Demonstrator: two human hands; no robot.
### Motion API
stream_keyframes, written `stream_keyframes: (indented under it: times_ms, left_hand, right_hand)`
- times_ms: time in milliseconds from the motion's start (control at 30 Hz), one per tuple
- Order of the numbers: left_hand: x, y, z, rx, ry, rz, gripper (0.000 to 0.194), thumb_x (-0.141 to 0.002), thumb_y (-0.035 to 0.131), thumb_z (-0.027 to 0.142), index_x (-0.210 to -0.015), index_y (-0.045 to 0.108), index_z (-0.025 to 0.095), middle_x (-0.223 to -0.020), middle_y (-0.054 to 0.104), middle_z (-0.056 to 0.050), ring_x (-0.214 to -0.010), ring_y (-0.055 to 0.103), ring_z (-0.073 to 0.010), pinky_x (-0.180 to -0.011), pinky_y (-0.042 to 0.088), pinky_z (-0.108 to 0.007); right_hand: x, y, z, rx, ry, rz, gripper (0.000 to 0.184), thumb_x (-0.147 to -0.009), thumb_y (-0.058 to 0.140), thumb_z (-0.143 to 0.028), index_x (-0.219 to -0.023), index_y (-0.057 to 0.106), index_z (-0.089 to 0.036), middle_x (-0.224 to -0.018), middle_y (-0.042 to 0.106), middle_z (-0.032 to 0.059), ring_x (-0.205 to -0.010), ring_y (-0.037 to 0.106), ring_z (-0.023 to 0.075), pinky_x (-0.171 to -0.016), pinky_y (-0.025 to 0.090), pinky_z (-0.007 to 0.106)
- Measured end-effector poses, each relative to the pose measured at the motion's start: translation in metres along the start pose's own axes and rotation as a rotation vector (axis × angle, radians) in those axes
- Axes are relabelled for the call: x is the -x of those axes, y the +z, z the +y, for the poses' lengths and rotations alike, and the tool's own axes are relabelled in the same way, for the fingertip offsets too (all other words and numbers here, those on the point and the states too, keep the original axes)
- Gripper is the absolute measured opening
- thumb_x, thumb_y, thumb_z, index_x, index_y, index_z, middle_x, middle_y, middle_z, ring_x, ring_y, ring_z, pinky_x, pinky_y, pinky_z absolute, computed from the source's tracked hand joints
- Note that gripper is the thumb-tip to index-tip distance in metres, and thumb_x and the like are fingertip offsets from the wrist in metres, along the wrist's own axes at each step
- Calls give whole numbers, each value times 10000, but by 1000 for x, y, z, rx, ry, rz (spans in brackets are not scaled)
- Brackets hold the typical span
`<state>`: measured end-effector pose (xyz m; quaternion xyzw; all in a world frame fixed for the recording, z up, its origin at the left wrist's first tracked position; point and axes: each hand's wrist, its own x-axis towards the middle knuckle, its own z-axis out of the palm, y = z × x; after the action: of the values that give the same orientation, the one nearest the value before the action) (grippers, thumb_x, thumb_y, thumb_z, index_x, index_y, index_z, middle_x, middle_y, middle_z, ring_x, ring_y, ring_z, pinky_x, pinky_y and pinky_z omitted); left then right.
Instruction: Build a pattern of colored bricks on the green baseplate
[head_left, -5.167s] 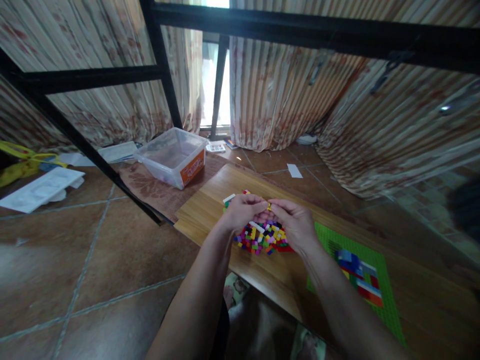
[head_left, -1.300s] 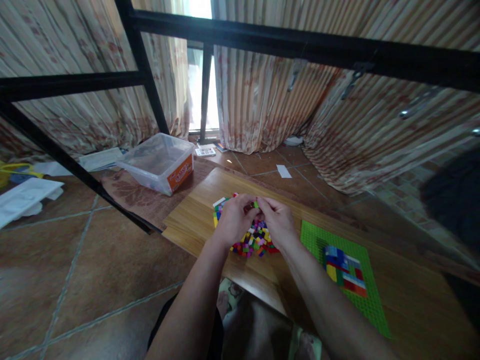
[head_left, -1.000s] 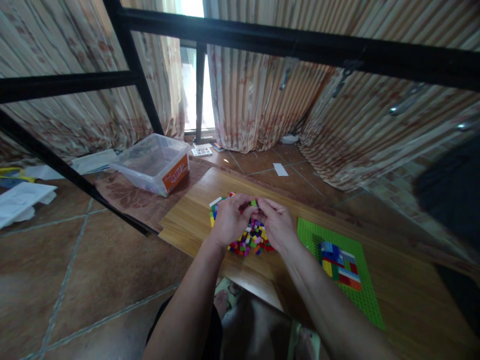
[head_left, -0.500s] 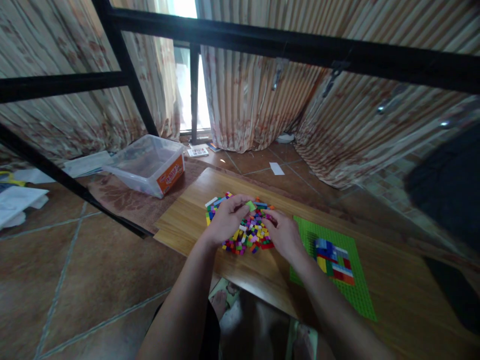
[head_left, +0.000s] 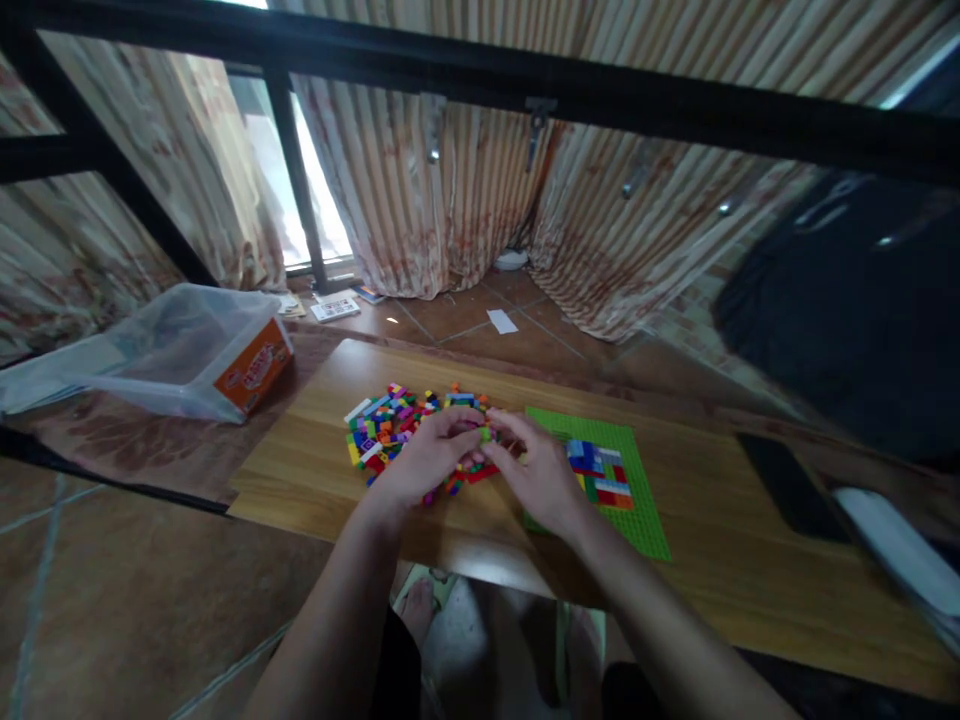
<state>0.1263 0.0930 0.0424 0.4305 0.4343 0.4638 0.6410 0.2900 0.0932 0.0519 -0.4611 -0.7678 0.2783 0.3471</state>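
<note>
My left hand (head_left: 429, 452) is closed, its thumb and fingers pinching a small lime green toy brick (head_left: 485, 434). From the other side my right hand (head_left: 534, 466) meets it, thumb and fingertips closed at the same brick. Whether a second piece is in the right fingers is hidden. Both hands are over the right part of a heap of loose coloured bricks (head_left: 386, 412). To the right of the heap lies a green studded baseplate (head_left: 643, 500). A block of joined bricks (head_left: 600, 472) in blue, white, red, yellow and orange sits on it, partly behind the right hand.
A wooden table (head_left: 300, 440) bears the bricks. Left of it stands a clear plastic bin (head_left: 180, 360) with an orange label. A dark flat object (head_left: 787, 485) and a white device (head_left: 896, 545) lie at the right. A black metal bar (head_left: 480, 75) crosses above.
The view has swung to the right. My right hand has come off the heap and joined my left at the lime green brick.
</note>
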Motion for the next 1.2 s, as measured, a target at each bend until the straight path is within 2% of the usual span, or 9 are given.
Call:
stream_keyframes:
  times_ms: [67,133,267,400,500,633,767,967,1200]
  left_hand:
    - [-1,17,-3,27,-35,-110,322,-736,717,285,-1002,615,135,-722,633,8,-609,573,-79,-595,435,-196]
    - [-2,33,-5,46,-60,-168,351,-739,720,295,-1031,605,139,-773,644,-3,-650,591,-86,-639,451,-212]
    - [-7,61,-8,44,-76,-208,403,-730,734,312,-1065,591,139,-805,654,-14,-667,601,-99,-650,456,-232]
    - [-15,88,-15,-20,-80,-217,394,-762,703,302,-1094,580,129,-760,660,-19,-664,611,-110,-636,456,-231]
    - [-23,103,-25,-128,-43,-181,378,-801,654,292,-1131,569,128,-791,682,-35,-662,613,-114,-625,460,-231]
    - [-39,109,-37,-430,127,20,288,-837,581,249,-1099,611,134,-899,696,-67,-733,628,-139,-690,490,-262]
    - [-53,112,-42,-702,203,159,273,-822,553,161,-1083,633,150,-1005,703,-85,-857,651,-177,-789,500,-294]
    - [-60,124,-48,-748,173,98,293,-836,531,156,-1112,630,162,-1072,703,-95,-998,656,-212,-924,496,-342]
    - [-60,124,-55,-737,157,96,305,-839,535,148,-1129,627,166,-1132,693,-99,-1066,643,-214,-989,473,-352]
  right_hand:
    - [12,-15,0,-10,-17,3,275,-865,561,-202,-1124,648,-221,-1023,663,49,-877,626,161,-803,498,310]
    - [24,-29,3,-12,-12,14,228,-864,570,-198,-1072,664,-217,-1016,662,46,-897,623,160,-821,490,312]
    - [43,-54,18,-47,64,29,222,-862,590,-220,-1073,655,-236,-1030,657,29,-899,623,151,-832,485,313]
    - [55,-77,44,-90,124,60,186,-858,595,-258,-1030,662,-244,-990,656,21,-869,625,155,-805,490,316]
    - [61,-98,74,-63,150,126,188,-842,607,-289,-1011,670,-239,-965,657,27,-852,625,171,-794,494,333]
    - [62,-119,115,-18,243,287,227,-814,621,-327,-1007,681,-223,-968,674,44,-850,630,192,-817,497,369]
    - [53,-121,133,-28,258,240,226,-802,632,-339,-995,703,-245,-1043,688,40,-973,624,213,-921,464,406]
    - [40,-112,133,-99,192,134,175,-799,661,-291,-961,718,-257,-1056,667,40,-1035,602,201,-976,432,413]
    - [39,-109,135,-76,180,68,181,-804,663,-268,-975,724,-258,-1049,669,42,-1029,602,203,-963,442,421]
